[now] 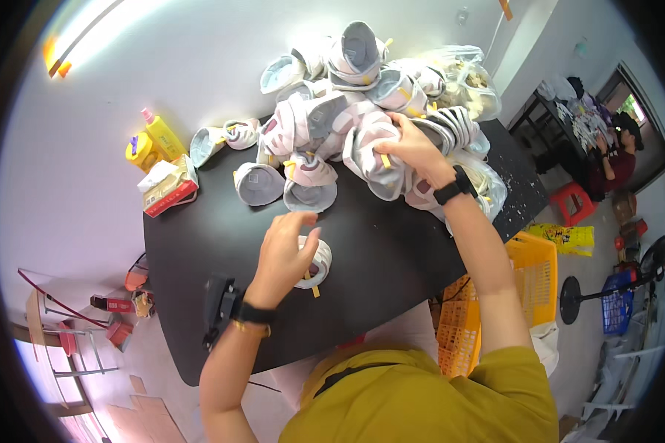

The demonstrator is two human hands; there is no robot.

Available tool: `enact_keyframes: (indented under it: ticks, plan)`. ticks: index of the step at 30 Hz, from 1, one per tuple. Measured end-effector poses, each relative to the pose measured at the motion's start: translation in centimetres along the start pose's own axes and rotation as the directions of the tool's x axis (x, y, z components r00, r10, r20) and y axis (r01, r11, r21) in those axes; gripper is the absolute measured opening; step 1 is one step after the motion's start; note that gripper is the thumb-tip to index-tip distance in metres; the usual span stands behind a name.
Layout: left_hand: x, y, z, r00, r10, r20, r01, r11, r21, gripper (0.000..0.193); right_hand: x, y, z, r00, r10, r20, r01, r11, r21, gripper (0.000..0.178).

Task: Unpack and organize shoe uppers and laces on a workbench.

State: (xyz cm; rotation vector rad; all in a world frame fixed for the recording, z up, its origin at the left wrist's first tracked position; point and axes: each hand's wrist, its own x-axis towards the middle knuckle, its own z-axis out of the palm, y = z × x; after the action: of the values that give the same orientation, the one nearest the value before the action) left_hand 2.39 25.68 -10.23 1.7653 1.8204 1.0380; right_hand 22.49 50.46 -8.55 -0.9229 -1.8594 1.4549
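Note:
A big heap of white cup-shaped face masks (347, 96) with yellow straps covers the far part of a black table (391, 258). My right hand (413, 148) reaches into the heap and grips one mask (373, 151) at its near edge. My left hand (284, 258) rests on a single white mask (319, 260) lying alone on the table near me, fingers curled over it. Both wrists wear black bands.
Yellow bottles (155, 140) and a tissue pack (168, 188) stand at the table's left. Clear bags of masks (469, 77) lie at the far right. A yellow crate (532, 288) sits on the floor to my right. Another person (616, 159) sits at a far table.

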Motion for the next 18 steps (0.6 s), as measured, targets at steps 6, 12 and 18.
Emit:
enact_keyframes:
  ticks: [6,12,18]
  plan:
    - [3.7,-3.6,4.7,0.99,0.087,0.109,-0.131,0.842,0.523,0.033,-0.1,0.9,0.0,0.997,-0.043,-0.064,0.035,0.991,-0.132,0.083]
    - [6.0,-8.0,4.8,0.992,0.13,-0.005,-0.1,0.792,0.603,0.015,-3.8,0.6,3.7,0.903,-0.43,0.003,0.244,0.507,-0.827,0.074]
    - [8.5,-9.3,1.5,0.897,0.142,-0.419,0.042,0.915,0.401,0.009,-6.3,2.7,8.8,0.672,-0.599,0.435,0.446,-0.142,-0.884,0.029]
